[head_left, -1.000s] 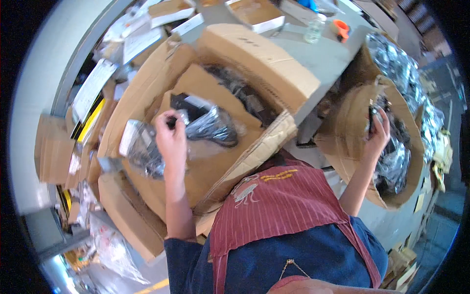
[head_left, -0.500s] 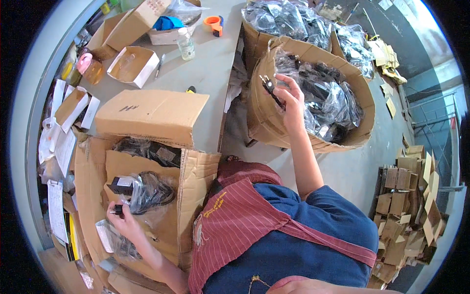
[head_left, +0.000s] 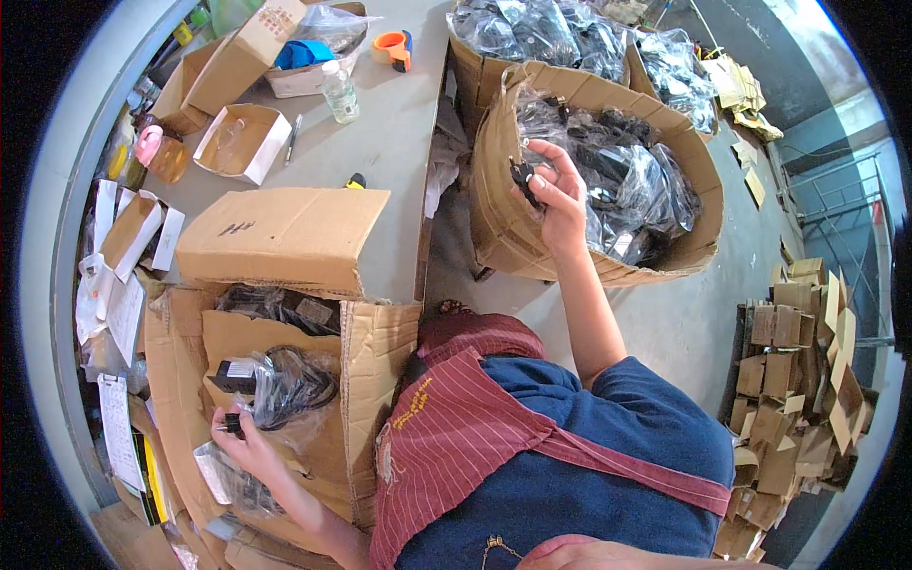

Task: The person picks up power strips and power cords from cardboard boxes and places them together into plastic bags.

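Observation:
My left hand [head_left: 251,450] is over the open carton [head_left: 380,380] at the lower left, its fingers pinching a small black power plug [head_left: 234,424]. Just beyond it lie a black power adapter [head_left: 232,376] and a coiled black cable [head_left: 302,391], partly covered by clear plastic. My right hand [head_left: 562,204] is raised at the near left rim of the large cardboard bin [head_left: 494,204]. Between its thumb and fingers is a black plug [head_left: 522,180] with its prongs pointing up. Bagged black adapters and cables [head_left: 636,180] fill that bin.
On the grey table [head_left: 380,142] stand a clear bottle [head_left: 339,93], an orange tape roll [head_left: 390,47], a small white box [head_left: 245,142] and a pen [head_left: 294,139]. Another bin of bagged goods [head_left: 541,43] is behind. Flattened cartons [head_left: 788,380] are piled at right.
The whole view has shifted slightly. The plug in my right hand has tilted and now points more upward. Both hands keep their plugs.

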`<state>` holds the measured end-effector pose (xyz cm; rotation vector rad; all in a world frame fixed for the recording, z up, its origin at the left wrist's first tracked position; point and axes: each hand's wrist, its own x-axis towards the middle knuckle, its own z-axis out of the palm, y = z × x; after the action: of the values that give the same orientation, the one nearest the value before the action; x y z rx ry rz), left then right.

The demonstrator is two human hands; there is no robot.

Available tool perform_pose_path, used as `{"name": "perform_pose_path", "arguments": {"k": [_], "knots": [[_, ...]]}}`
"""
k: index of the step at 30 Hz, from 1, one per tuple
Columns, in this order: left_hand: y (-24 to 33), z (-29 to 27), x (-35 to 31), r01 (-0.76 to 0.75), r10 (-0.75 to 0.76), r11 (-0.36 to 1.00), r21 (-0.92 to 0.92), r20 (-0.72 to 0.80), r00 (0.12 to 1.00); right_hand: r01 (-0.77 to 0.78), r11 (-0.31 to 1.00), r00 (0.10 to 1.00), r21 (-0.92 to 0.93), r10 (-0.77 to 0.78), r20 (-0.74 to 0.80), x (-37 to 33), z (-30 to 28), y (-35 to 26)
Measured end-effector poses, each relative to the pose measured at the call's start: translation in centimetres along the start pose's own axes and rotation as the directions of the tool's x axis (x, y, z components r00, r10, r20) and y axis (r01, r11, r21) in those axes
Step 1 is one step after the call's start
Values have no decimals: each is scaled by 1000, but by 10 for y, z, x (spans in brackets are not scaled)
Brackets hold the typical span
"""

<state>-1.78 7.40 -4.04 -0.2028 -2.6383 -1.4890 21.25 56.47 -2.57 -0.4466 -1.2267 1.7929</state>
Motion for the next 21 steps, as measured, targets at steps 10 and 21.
{"name": "perform_pose_path", "arguments": {"k": [10,21], "knots": [[-7,-1,0,-22,22,1000,-8,1,1000,-6,989,992,149,-13,128,-6,-14,-4],[-5,1,-1,26,-26,996,-85,0,1000,-33,995,992,96,21,124,-3,-17,-5]]}}
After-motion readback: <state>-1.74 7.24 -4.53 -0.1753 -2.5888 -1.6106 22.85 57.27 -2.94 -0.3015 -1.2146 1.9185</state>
